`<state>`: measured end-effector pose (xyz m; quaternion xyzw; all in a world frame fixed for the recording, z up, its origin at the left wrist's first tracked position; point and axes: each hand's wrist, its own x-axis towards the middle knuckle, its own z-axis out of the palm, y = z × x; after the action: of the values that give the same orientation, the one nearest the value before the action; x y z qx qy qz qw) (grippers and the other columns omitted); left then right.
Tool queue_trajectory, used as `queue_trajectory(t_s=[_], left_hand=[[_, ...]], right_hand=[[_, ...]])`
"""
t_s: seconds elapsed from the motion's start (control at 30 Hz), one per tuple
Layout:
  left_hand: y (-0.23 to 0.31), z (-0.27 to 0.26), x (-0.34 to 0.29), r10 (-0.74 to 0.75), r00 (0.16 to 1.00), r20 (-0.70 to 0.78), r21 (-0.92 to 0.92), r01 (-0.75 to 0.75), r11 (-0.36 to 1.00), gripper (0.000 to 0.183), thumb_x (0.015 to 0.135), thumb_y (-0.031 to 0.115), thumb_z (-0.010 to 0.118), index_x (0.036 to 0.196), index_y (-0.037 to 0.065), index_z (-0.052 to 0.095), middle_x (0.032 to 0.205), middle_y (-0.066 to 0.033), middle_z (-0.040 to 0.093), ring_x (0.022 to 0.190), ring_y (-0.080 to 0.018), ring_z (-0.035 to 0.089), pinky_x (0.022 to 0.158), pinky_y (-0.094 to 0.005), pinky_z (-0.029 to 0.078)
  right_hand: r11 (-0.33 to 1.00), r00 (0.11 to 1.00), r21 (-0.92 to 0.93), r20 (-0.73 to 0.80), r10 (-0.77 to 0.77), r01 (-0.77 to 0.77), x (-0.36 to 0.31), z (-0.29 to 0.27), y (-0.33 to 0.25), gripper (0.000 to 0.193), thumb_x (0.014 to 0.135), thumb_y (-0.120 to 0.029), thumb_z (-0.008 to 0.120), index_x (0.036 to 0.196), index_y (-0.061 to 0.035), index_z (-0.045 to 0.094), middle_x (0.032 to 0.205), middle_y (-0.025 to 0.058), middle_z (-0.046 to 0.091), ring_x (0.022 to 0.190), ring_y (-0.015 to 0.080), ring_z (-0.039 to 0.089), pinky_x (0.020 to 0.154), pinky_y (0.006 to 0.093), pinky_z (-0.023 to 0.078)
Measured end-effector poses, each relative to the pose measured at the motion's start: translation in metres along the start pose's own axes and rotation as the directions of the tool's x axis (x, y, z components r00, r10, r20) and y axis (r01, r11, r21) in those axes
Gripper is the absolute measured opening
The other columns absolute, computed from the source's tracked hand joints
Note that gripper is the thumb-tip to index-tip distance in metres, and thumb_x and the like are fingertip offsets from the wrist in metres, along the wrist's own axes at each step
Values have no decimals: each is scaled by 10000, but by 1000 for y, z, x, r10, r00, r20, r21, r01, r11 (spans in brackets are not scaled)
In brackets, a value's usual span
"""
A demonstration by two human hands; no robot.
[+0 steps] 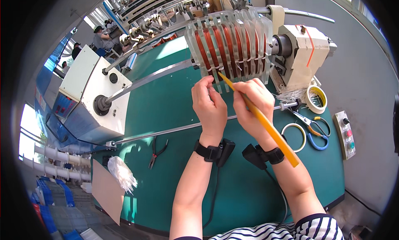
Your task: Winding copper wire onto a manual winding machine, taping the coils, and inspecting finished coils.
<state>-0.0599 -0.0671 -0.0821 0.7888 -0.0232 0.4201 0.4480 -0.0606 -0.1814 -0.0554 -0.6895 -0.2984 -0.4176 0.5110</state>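
My right hand (254,105) is closed round a long flat yellow stick (272,134) that tapers to a point. Its thin end meets the lower part of a coil winding, close to a white tie. The copper-coloured coils (229,42) sit side by side between clear plates on a winding former (191,36). My left hand (209,102) is closed, fingertips at the lower front edge of the left-hand coils. Whatever its fingers may pinch is hidden. Both wrists wear black straps with small black boxes.
On the green table (166,190) lie pliers (157,152), scissors (311,125), tape rolls (316,99) and a bag of white ties (121,173). A metal rod (174,128) crosses before the former. Machine housings (305,53) flank it; a button box (346,135) stands right. People sit far left.
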Motion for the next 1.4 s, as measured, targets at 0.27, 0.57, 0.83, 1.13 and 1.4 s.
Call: queue_trajectory(t_s=[0.27, 0.57, 0.83, 1.13, 1.4], left_hand=[[-10, 6, 12, 386, 914, 125, 253, -405, 878, 323, 778, -58, 477, 1086, 12, 544, 1100, -127, 549, 1023, -313, 495, 876, -395, 418], [-20, 2, 11, 425, 869, 253, 518, -493, 699, 495, 752, -50, 532, 1224, 100, 554, 1082, -76, 508, 1004, -273, 469, 835, -382, 387], [-21, 5, 12, 444, 855, 268, 486, -518, 704, 508, 740, -28, 553, 1225, 124, 557, 1096, -64, 499, 1007, -267, 464, 843, -382, 362], [-21, 5, 14, 462, 835, 297, 515, -548, 659, 496, 740, -38, 537, 1209, 120, 578, 1090, -66, 501, 1011, -262, 455, 832, -369, 355], [-24, -2, 28, 526, 752, 397, 601, -646, 470, 544, 717, -12, 572, 1230, 170, 564, 1122, -35, 487, 1019, -239, 446, 865, -371, 351]], right_hand=[[985, 994, -147, -45, -100, 93, 0, 1, 12, 169, 668, 65, 610, 811, -20, 579, 671, 89, 542, 634, 261, 526, 573, 329, 446], [998, 990, -32, -128, 56, -61, -2, -2, 11, 145, 698, 82, 585, 821, 6, 575, 671, 120, 555, 613, 285, 533, 568, 328, 439], [995, 990, 13, -105, 97, -96, -3, -2, 13, 148, 703, 64, 591, 836, 0, 579, 686, 122, 562, 639, 289, 547, 584, 328, 453], [977, 972, 88, -114, 206, -197, -3, -3, 12, 123, 729, 37, 589, 848, 8, 596, 739, 139, 597, 673, 290, 581, 612, 317, 475], [929, 929, 200, -141, 341, -310, -2, -9, 21, 100, 765, 9, 588, 861, 10, 616, 759, 138, 615, 643, 244, 610, 623, 275, 493]])
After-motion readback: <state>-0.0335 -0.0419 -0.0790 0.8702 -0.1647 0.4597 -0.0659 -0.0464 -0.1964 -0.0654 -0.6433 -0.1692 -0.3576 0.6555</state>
